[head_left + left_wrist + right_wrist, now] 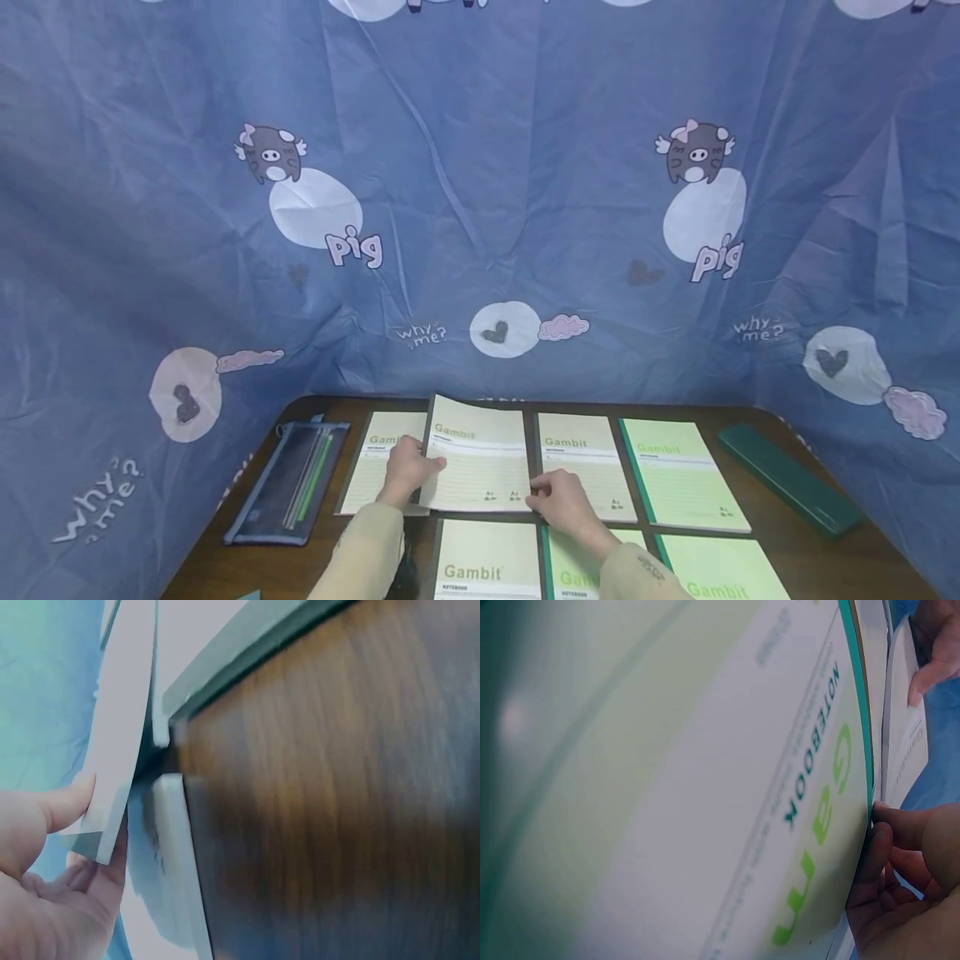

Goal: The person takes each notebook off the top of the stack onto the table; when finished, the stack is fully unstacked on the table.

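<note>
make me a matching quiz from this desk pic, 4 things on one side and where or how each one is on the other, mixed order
Things:
1. pencil case
2. green box
3. raised notebook
4. table

Places or states:
A. dark brown wood, bearing everything
B. far left, zipped, pens inside
C. middle of the back row, held by left hand and right hand
D. far right, lying flat

Pairs: 1-B, 2-D, 3-C, 4-A

Pale-green notebooks [480, 454] — blue pig-print cloth [480, 208] — brown table [825, 558].
</note>
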The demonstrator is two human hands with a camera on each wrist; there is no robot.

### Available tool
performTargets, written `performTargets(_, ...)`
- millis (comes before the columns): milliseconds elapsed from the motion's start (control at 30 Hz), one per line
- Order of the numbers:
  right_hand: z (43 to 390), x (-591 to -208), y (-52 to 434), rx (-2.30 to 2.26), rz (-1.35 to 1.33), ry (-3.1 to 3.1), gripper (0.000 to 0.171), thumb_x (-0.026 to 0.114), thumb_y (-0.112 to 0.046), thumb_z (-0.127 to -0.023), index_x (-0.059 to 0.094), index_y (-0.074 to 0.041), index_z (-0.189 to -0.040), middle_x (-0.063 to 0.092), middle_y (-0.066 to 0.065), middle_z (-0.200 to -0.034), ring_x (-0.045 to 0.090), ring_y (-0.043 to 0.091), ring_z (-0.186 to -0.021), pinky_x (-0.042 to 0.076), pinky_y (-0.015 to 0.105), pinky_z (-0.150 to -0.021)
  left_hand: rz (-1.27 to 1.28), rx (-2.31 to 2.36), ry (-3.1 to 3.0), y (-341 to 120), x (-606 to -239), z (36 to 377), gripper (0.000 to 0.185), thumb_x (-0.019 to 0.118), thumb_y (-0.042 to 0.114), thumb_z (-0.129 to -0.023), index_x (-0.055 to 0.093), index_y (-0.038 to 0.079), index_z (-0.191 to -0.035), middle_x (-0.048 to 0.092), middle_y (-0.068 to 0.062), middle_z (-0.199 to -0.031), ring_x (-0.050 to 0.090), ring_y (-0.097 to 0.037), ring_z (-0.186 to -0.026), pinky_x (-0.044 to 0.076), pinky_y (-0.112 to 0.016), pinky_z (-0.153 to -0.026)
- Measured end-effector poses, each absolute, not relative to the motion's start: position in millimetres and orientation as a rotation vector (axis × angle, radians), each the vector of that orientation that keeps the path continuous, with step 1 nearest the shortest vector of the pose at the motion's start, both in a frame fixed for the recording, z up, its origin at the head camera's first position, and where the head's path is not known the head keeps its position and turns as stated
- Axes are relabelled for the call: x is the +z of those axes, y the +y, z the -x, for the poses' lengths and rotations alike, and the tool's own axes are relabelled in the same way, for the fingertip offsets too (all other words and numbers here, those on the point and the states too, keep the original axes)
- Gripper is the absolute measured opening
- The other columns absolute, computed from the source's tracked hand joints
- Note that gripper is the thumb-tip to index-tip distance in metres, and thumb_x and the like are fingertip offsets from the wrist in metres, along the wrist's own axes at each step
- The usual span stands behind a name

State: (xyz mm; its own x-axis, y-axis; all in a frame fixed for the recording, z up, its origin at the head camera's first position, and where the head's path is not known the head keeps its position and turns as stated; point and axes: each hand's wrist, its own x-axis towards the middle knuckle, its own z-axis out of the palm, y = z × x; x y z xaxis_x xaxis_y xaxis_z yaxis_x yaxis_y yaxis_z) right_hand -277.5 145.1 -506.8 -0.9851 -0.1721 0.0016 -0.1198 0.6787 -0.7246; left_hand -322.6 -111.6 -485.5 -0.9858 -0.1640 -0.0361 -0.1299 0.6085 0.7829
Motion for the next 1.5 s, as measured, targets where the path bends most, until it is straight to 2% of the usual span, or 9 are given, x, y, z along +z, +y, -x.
performTargets(233,277.1,-508.5,148.4,-1.205,0.218,2.815,0.033,0.073,-0.012,-0.087,0.069,0.005,-0.114,0.057,-0.003,-0.058,0.047,0.008,-0.051,0.037,0.020,-0.047,-0.222,-1.375,-2.726,-125.6,-475.3,318.5,0.050,0.078,0.009,-0.081,0.053,-0.017,-0.115,0.062,-0.028,-0.102,0.063,-0.041,-0.096,0.054,-0.050,-0.083)
performTargets(367,276.6,-508.9,149.6,-1.200,0.216,2.822,0.033,0.073,-0.013,-0.087,0.069,0.005,-0.115,0.057,-0.003,-0.058,0.046,0.008,-0.051,0.037,0.020,-0.047,-0.222,-1.432,-2.675,-135.6,-468.7,315.2,0.050,0.078,0.010,-0.081,0.052,-0.015,-0.116,0.062,-0.030,-0.104,0.065,-0.040,-0.094,0.055,-0.048,-0.079)
performTargets(600,277.8,-507.8,148.5,-1.206,0.223,2.826,0.033,0.073,-0.013,-0.087,0.070,0.004,-0.115,0.057,-0.002,-0.058,0.046,0.008,-0.051,0.036,0.021,-0.047,-0.284,-1.587,-2.583,-164.0,-452.0,303.3,0.052,0.074,0.010,-0.086,0.047,-0.012,-0.124,0.059,-0.037,-0.116,0.065,-0.043,-0.099,0.053,-0.051,-0.082)
performTargets(733,277.1,-507.9,145.7,-1.202,0.223,2.819,0.033,0.073,-0.014,-0.087,0.070,0.004,-0.114,0.057,-0.002,-0.058,0.046,0.008,-0.051,0.037,0.021,-0.047,-0.345,-1.671,-2.569,-181.4,-443.8,284.9,0.054,0.073,0.011,-0.089,0.043,-0.012,-0.127,0.058,-0.037,-0.120,0.067,-0.038,-0.094,0.054,-0.046,-0.078)
performTargets(933,277.0,-506.6,140.7,-1.205,0.257,2.815,0.033,0.073,-0.014,-0.087,0.070,0.004,-0.114,0.058,-0.003,-0.059,0.048,0.008,-0.052,0.037,0.020,-0.047,-0.372,-1.789,-2.592,-205.8,-430.3,242.9,0.055,0.074,0.011,-0.089,0.040,-0.009,-0.127,0.065,-0.031,-0.107,0.070,-0.025,-0.072,0.057,-0.038,-0.063)
performTargets(1133,277.4,-506.3,140.1,-1.195,0.260,2.823,0.033,0.073,-0.014,-0.087,0.069,0.005,-0.115,0.057,-0.003,-0.059,0.048,0.008,-0.051,0.037,0.020,-0.047,-0.399,-1.818,-2.636,-230.1,-432.5,208.1,0.055,0.076,0.015,-0.088,0.039,-0.008,-0.122,0.070,-0.016,-0.086,0.069,-0.025,-0.068,0.057,-0.039,-0.062)
performTargets(1200,277.3,-506.4,140.6,-1.191,0.263,2.824,0.033,0.073,-0.014,-0.087,0.069,0.005,-0.115,0.057,-0.003,-0.059,0.048,0.008,-0.051,0.037,0.020,-0.047,-0.403,-1.791,-2.683,-237.4,-436.3,198.9,0.056,0.076,0.017,-0.088,0.039,-0.008,-0.120,0.066,-0.008,-0.076,0.064,-0.021,-0.062,0.054,-0.038,-0.061)
performTargets(1333,277.3,-506.1,141.3,-1.188,0.264,2.828,0.033,0.073,-0.013,-0.087,0.069,0.005,-0.115,0.057,-0.003,-0.059,0.047,0.008,-0.052,0.037,0.020,-0.047,-0.407,-1.826,-2.734,-245.8,-444.7,185.3,0.056,0.075,0.017,-0.089,0.037,-0.009,-0.119,0.065,-0.008,-0.074,0.062,-0.021,-0.065,0.051,-0.039,-0.066)
performTargets(1500,277.6,-506.4,142.0,-1.195,0.263,2.826,0.033,0.073,-0.013,-0.088,0.069,0.005,-0.115,0.057,-0.003,-0.059,0.047,0.008,-0.052,0.036,0.020,-0.047,-0.374,-2.038,-2.665,-252.5,-462.9,171.2,0.057,0.076,0.009,-0.087,0.032,-0.011,-0.117,0.070,-0.012,-0.080,0.070,-0.028,-0.070,0.056,-0.038,-0.064)
